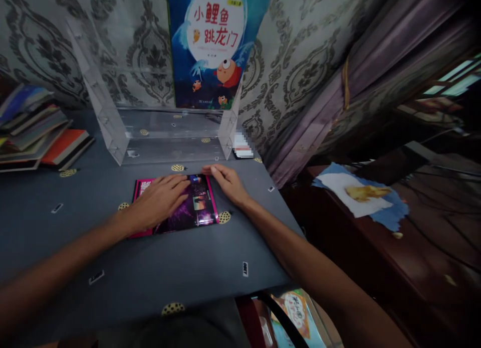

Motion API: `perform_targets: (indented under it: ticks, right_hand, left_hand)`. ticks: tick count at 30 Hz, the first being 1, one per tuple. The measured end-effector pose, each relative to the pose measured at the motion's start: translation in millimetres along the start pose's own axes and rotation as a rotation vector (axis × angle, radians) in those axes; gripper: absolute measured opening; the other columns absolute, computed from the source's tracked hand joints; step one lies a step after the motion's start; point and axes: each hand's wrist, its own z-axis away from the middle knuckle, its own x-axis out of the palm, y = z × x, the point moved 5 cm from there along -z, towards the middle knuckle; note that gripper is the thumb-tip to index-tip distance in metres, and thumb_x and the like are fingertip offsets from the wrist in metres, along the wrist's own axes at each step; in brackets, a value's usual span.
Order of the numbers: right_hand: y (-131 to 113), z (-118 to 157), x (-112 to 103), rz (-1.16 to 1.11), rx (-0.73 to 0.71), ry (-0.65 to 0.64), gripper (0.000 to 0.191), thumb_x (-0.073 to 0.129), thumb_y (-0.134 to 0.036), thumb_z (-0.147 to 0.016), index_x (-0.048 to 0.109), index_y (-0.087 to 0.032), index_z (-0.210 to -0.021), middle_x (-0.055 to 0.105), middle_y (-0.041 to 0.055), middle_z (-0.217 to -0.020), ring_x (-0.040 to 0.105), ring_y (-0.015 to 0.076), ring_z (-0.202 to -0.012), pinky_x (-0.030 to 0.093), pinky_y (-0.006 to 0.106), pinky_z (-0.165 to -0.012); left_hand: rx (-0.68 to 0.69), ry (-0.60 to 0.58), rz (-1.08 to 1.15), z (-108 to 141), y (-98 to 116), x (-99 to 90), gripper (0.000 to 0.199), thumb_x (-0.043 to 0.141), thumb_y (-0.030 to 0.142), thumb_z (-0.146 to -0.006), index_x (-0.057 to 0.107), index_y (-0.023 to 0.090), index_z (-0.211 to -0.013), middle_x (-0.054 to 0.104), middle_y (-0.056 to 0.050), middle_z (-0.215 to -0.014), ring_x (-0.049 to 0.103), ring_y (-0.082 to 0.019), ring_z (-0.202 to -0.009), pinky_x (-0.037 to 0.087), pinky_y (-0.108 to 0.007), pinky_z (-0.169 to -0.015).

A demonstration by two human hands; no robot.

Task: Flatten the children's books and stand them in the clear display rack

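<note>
Pink-and-black book: lies flat on the table, in front of the clear stand and under the left hand; the book has a purple picture and large white characters at its left edge, mostly covered by fingers and unreadable.
Left hand: open, palm down, fingers spread across the book's cover; the left hand is gripping nothing.
Right hand: open with fingers loosely curved; the right hand is at the book's upper right corner, and I cannot tell whether it touches.
Table: the table has a grey cloth printed with yellow pineapples and small labels, one apparently reading "OBEY".
Clear stand: the see-through stand sits at the back, against patterned wallpaper.
Blue book: upright at the stand, the fish-covered blue book is titled in red, "小鲤鱼跳龙门"; its smaller print is illegible.
Book stack: a leaning stack of books at far left, titles unreadable.
Below the table edge: a colourful book, its title partly hidden.
</note>
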Motion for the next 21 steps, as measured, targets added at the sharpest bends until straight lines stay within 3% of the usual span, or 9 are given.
perform_targets:
  ticks: [3,7,14,18,21]
  right_hand:
    - [7,-5,0,-0.098,0.014,-0.001,0.063,0.043,-0.075,-0.097,0.073,-0.023,-0.118,0.079,0.0101,-0.112,0.073,0.0238,-0.109,0.052,0.048,-0.107]
    - [8,-5,2,-0.094,-0.007,-0.012,0.063,0.042,-0.074,-0.097,0.073,-0.024,-0.119,0.077,0.0097,-0.114,0.072,0.0229,-0.112,0.051,0.047,-0.109]
    - [0,-3,1,-0.071,-0.05,0.0,0.063,0.044,-0.074,-0.097,0.074,-0.021,-0.114,0.078,0.0089,-0.11,0.072,0.0231,-0.11,0.053,0.044,-0.104]
    - [-2,-3,2,-0.008,-0.08,-0.01,0.063,0.041,-0.072,-0.098,0.074,-0.02,-0.113,0.077,0.0087,-0.111,0.071,0.0229,-0.108,0.053,0.041,-0.101]
    - [-3,-4,3,0.054,-0.096,-0.032,0.06,0.039,-0.069,-0.1,0.073,-0.022,-0.113,0.077,0.0078,-0.112,0.07,0.0223,-0.108,0.052,0.041,-0.101]
  left_hand:
    - [0.083,-0.025,0.08,-20,11,8.8,0.043,0.031,0.034,-0.109,0.054,0.015,-0.14,0.062,-0.013,-0.144,0.055,-0.025,-0.135,0.042,-0.045,-0.112]
    - [0.093,-0.027,0.081,-33,14,17.6,0.039,0.034,0.031,-0.108,0.056,0.014,-0.136,0.064,-0.014,-0.14,0.058,-0.025,-0.129,0.042,-0.046,-0.11]
    - [0.122,0.012,0.081,-30,14,18.4,0.041,0.035,0.037,-0.109,0.056,0.017,-0.138,0.064,-0.012,-0.139,0.056,-0.026,-0.13,0.041,-0.046,-0.108]
    - [0.214,-0.019,0.039,-29,22,21.2,0.047,0.032,0.044,-0.11,0.057,0.019,-0.14,0.06,-0.012,-0.147,0.052,-0.027,-0.137,0.036,-0.049,-0.112]
    - [0.209,-0.045,0.005,-30,24,22.4,0.049,0.031,0.046,-0.11,0.058,0.02,-0.141,0.059,-0.012,-0.149,0.051,-0.028,-0.139,0.034,-0.05,-0.113]
